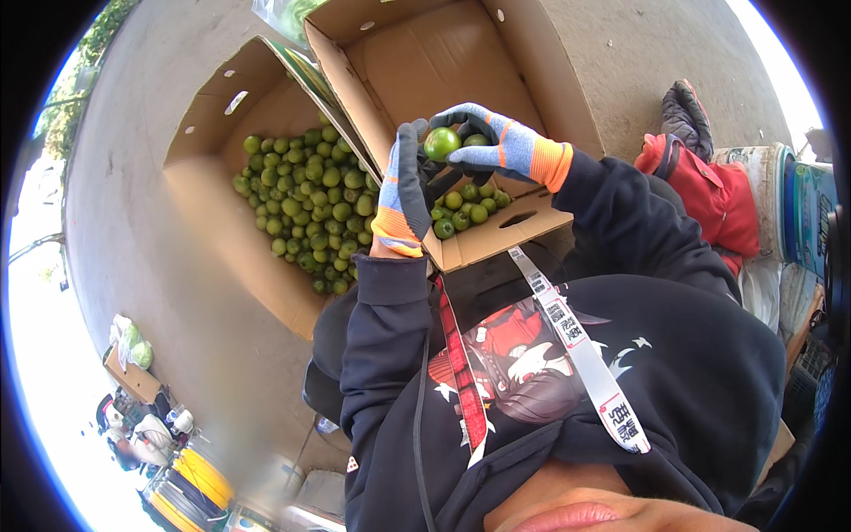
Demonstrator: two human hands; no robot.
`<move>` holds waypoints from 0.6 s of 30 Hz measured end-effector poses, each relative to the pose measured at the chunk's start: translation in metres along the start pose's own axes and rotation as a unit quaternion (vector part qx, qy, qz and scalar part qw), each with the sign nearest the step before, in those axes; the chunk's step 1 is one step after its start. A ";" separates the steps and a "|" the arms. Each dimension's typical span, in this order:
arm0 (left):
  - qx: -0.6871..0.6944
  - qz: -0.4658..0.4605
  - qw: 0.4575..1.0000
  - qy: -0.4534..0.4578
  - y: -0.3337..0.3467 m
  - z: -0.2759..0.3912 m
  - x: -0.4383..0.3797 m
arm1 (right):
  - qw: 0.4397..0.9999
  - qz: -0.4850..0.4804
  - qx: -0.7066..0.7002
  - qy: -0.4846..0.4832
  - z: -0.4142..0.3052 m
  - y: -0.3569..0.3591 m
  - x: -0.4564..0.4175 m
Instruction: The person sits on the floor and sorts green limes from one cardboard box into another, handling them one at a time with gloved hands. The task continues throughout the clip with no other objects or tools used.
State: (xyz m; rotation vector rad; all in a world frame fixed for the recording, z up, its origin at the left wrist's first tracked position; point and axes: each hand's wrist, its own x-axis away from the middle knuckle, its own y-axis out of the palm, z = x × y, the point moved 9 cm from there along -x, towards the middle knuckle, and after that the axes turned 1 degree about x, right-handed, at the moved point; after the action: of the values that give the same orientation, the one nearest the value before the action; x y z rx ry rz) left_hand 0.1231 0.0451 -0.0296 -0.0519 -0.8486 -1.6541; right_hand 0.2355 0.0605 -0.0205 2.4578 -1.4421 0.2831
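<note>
My right hand [508, 149], in a blue and orange knit glove with dark palm coating, grips a shiny round green fruit [441, 144] like a lime. A second green fruit [476, 139] shows between its fingers. Just left of them is my left hand [402, 189], gloved the same way, palm turned towards the fruit and nothing visible in it. Both hands are above an upright cardboard box [439, 60] with a small cluster of green fruits [465, 209] at its near end. Beside it, a tilted cardboard box [233, 226] holds a large heap of green fruits [309, 199].
Concrete floor [133, 219] surrounds the boxes. At right are a red bag [708, 193] and a white bucket [764, 199]. A clear plastic bag [286, 20] lies behind the boxes. Wrapped cabbages [138, 349] and yellow coils [203, 475] are at far left.
</note>
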 end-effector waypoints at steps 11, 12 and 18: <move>0.098 0.084 0.992 0.013 -0.045 0.008 -0.009 | 0.990 0.091 -0.096 0.052 0.011 -0.029 -0.006; 0.143 0.095 0.984 0.037 -0.056 0.017 -0.013 | 0.988 0.114 -0.086 0.059 0.014 -0.032 -0.007; 0.366 0.185 0.904 0.121 -0.126 0.029 -0.010 | 0.981 0.156 -0.097 0.056 0.019 -0.039 -0.008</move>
State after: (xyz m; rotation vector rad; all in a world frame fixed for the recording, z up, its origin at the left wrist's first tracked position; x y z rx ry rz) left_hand 0.0050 0.0711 -0.0752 0.4790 -1.1366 -0.8877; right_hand 0.2661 0.0787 -0.0460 2.0270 -1.7149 0.3211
